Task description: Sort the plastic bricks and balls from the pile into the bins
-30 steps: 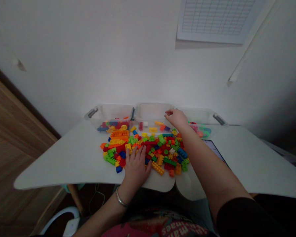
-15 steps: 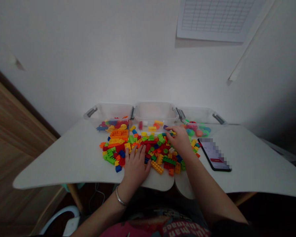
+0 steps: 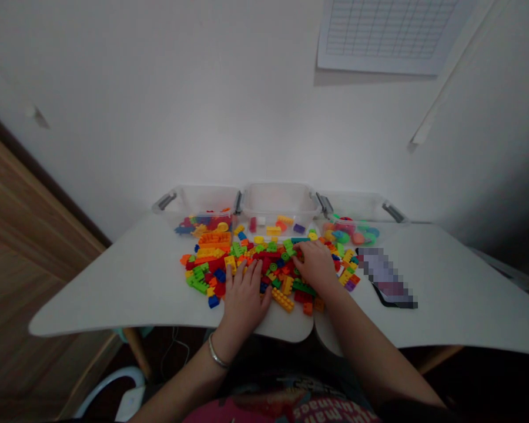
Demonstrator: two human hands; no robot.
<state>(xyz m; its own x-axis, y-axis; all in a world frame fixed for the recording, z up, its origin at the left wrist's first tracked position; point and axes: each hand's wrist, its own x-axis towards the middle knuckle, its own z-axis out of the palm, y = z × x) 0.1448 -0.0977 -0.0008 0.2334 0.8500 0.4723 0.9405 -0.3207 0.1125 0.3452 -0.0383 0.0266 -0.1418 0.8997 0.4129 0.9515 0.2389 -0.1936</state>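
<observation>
A heap of mixed toy building bricks (image 3: 211,254) in red, green, yellow, orange and blue lies across the front of the table. My left hand (image 3: 244,296) rests palm down on the near side of the heap, fingers spread, holding nothing visible. My right hand (image 3: 317,267) is over the heap's right part, with thumb and forefinger apart beside a green brick (image 3: 290,247); its other fingertips are hidden. A purple brick (image 3: 298,228) shows in the middle clear plastic box (image 3: 280,202), among several yellow, red, white and orange bricks.
The left clear box (image 3: 203,200) holds red, blue and yellow pieces. Green, red and orange pieces sit in the right clear box (image 3: 357,207). A phone (image 3: 385,279) lies right of the heap on the white table (image 3: 127,282). The wall (image 3: 203,106) stands behind.
My right hand has come back from the middle box toward me and down onto the heap. The purple brick, earlier by its fingertips, is now apart from it. My left hand has stayed put.
</observation>
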